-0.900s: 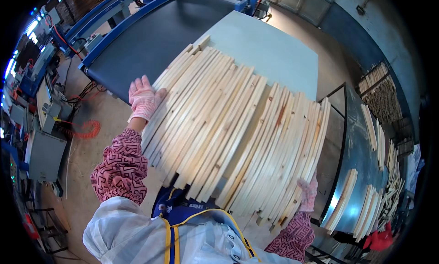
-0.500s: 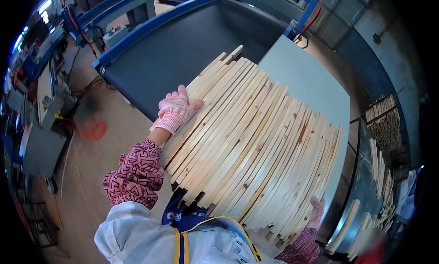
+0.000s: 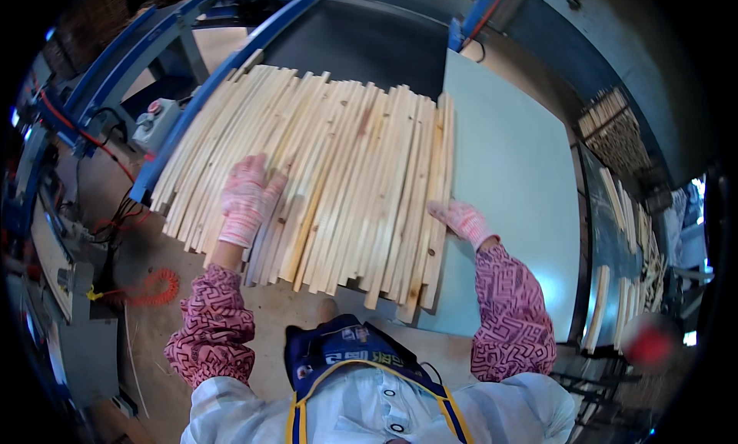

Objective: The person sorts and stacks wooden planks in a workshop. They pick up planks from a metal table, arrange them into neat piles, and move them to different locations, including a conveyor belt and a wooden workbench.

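A wide layer of pale wooden strips [image 3: 330, 182], laid side by side with uneven ends, covers most of the dark conveyor belt [image 3: 361, 44]. My left hand [image 3: 247, 194], in a pink-and-white knit glove, lies flat on top of the strips left of the middle, fingers spread. At the right edge of the layer is my gloved right hand [image 3: 461, 219], its fingertips against the outermost strip and its thumb side partly hidden. Both forearms wear pink sleeves with a dark maze pattern.
A pale green-grey tabletop [image 3: 515, 159] adjoins the belt on the right. Blue frame rails [image 3: 231, 75] border the belt's left side, with a grey control box [image 3: 157, 123] beside them. Further right, loose strips [image 3: 598, 305] lie on another surface, and a bundled stack [image 3: 615, 129] stands behind.
The layer of strips has moved left, off the pale tabletop and onto the dark belt. My right hand has come up along its right edge; my left hand now rests further in on the strips.
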Available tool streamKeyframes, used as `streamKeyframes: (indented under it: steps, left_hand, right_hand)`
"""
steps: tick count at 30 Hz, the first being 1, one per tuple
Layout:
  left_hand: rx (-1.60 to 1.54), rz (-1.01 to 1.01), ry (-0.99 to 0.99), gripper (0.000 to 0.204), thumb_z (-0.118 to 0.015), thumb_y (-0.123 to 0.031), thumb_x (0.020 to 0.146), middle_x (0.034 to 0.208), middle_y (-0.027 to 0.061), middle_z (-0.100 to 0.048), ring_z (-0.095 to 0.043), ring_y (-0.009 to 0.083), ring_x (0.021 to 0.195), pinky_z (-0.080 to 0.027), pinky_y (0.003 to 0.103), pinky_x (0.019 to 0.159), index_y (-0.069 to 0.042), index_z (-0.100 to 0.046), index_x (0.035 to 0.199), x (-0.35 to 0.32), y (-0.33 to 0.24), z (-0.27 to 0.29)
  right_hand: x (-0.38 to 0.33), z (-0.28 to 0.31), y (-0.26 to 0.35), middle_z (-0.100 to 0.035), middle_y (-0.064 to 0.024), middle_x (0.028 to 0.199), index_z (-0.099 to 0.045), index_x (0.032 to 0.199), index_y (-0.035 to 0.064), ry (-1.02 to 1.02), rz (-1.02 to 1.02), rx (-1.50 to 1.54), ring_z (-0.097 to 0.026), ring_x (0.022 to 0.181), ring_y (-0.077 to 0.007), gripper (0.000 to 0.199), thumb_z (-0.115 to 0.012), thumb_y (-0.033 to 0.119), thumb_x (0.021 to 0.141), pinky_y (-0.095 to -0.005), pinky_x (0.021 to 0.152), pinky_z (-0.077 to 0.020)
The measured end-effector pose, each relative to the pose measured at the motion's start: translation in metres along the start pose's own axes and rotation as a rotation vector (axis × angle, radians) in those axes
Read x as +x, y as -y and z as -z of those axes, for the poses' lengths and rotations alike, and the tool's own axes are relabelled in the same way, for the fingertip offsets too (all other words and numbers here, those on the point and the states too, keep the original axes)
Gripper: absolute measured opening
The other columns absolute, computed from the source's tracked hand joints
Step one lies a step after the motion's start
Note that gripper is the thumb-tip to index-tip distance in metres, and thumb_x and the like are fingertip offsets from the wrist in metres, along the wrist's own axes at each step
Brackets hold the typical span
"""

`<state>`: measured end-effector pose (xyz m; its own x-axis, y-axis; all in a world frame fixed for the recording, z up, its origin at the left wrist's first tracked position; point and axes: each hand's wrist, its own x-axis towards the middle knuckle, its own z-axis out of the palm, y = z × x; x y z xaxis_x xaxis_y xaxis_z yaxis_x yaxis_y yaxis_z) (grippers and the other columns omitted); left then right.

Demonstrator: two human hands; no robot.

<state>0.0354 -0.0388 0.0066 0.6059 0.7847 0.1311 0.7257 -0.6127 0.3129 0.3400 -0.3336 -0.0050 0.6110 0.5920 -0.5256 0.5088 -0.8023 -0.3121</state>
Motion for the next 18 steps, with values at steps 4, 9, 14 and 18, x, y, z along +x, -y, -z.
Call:
streamKeyframes:
  steps: [4, 9, 14, 18]
  left_hand:
    - [-0.148, -0.277, -0.014, 0.069, -0.069, -0.049, 0.079, 0.136, 0.0184, -0.052, -0.044, 0.036, 0.129, -0.036, 0.045, 0.109, -0.008, -0.054, 0.132, -0.021, -0.018, -0.047]
    - [-0.12, -0.486, 0.038, 0.065, -0.071, -0.044, 0.077, 0.134, 0.0187, -0.052, -0.043, 0.0405, 0.129, -0.036, 0.048, 0.109, -0.007, -0.057, 0.128, -0.09, -0.128, -0.045]
    - [-0.009, -0.486, -0.006, 0.063, -0.069, -0.042, 0.08, 0.139, 0.0164, -0.049, -0.042, 0.04, 0.129, -0.035, 0.048, 0.11, -0.009, -0.055, 0.131, -0.084, -0.105, -0.06]
    - [-0.021, -0.417, 0.078, 0.065, -0.066, -0.046, 0.084, 0.142, 0.0155, -0.047, -0.037, 0.0364, 0.136, -0.034, 0.045, 0.112, -0.009, -0.052, 0.135, -0.08, -0.097, -0.067]
  right_hand:
    - [-0.002, -0.017, 0.092, -0.055, -0.028, 0.131, -0.039, 0.144, -0.0009, -0.122, -0.146, 0.015, -0.051, 0.127, -0.0384, 0.091, -0.055, 0.066, 0.085, -0.0415, 0.108, -0.0382]
    - [-0.014, -0.029, 0.008, -0.059, -0.0268, 0.127, -0.045, 0.138, -0.0024, -0.29, -0.142, 0.179, -0.056, 0.12, -0.0395, 0.092, -0.061, 0.068, 0.08, -0.0442, 0.102, -0.0452]
    - [0.001, -0.033, -0.004, -0.063, -0.027, 0.117, -0.057, 0.123, -0.003, -0.26, -0.111, 0.191, -0.061, 0.11, -0.0414, 0.085, -0.061, 0.07, 0.079, -0.0451, 0.094, -0.0506]
    - [0.006, -0.063, -0.057, -0.064, -0.0264, 0.115, -0.062, 0.116, -0.0006, -0.51, 0.005, 0.465, -0.061, 0.108, -0.0411, 0.084, -0.063, 0.073, 0.075, -0.0444, 0.093, -0.0495]
